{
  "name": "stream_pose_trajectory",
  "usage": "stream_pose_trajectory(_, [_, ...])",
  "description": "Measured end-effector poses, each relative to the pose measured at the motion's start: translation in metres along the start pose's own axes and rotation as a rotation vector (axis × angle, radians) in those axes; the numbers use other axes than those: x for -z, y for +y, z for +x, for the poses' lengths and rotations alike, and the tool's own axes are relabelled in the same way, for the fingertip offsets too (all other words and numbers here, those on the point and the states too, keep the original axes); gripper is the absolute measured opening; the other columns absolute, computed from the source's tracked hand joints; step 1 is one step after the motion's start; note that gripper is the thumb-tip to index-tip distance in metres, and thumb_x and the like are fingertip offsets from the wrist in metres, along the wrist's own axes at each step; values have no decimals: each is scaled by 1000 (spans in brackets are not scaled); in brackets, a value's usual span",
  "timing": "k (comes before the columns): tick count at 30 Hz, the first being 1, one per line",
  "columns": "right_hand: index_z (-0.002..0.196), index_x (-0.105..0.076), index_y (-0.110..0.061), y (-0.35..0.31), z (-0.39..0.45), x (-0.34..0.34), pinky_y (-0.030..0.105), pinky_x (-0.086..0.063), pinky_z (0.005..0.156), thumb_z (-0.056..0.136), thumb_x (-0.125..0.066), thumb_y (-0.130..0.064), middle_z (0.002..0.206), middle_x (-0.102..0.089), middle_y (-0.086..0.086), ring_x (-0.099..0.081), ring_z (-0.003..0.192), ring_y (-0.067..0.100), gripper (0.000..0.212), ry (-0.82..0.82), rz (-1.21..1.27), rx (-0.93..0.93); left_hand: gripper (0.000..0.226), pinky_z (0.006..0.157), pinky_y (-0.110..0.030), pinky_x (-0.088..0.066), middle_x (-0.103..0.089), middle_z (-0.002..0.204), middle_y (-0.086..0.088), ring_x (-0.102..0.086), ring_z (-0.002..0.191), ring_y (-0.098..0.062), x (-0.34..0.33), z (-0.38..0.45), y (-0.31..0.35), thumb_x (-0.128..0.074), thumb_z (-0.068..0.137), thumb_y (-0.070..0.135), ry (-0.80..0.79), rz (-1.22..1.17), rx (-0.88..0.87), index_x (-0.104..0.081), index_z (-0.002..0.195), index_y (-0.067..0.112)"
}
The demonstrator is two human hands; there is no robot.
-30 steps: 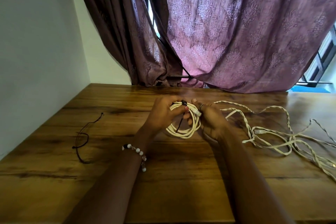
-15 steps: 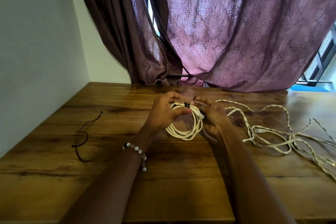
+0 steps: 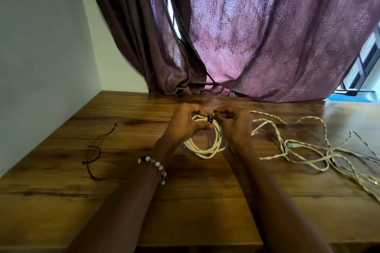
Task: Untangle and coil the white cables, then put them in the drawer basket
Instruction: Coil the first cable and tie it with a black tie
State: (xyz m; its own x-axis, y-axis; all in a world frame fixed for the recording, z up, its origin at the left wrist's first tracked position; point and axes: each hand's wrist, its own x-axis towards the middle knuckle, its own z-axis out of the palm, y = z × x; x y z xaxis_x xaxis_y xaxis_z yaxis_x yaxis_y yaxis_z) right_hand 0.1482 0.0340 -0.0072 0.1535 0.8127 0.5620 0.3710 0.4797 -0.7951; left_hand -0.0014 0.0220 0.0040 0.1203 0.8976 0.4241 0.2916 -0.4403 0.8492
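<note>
I can read no text, label, brand, number or sign on anything in front of me.
</note>
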Motion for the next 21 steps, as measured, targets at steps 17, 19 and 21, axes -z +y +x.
stream_pose_trajectory(17, [93,-73,2,-6,6,29,26,-56,77,74,-69,8,90,-75,6,-70,87,21,20,-363,351,114,23,46,-10,-39,-65,68,0,-55,48,5,6,-6,5,-83,61,-5,27,-130,45,-68,74,7])
stream_pose_trajectory(19, [84,-75,-3,-8,5,29,25,-56,75,71,-72,10,84,-75,2,-70,82,18,19,-369,356,111,23,44,-8,-37,-64,67,-1,-54,45,5,7,-7,6,-81,62,-7,10,-132,49,-68,78,1])
stream_pose_trajectory(21, [79,-74,-8,-10,4,28,21,-54,70,69,-73,12,78,-75,-4,-69,77,12,22,-360,358,85,23,45,-8,-38,-64,68,-2,-55,45,5,6,-7,7,-81,62,-7,-3,-97,44,-67,78,1])
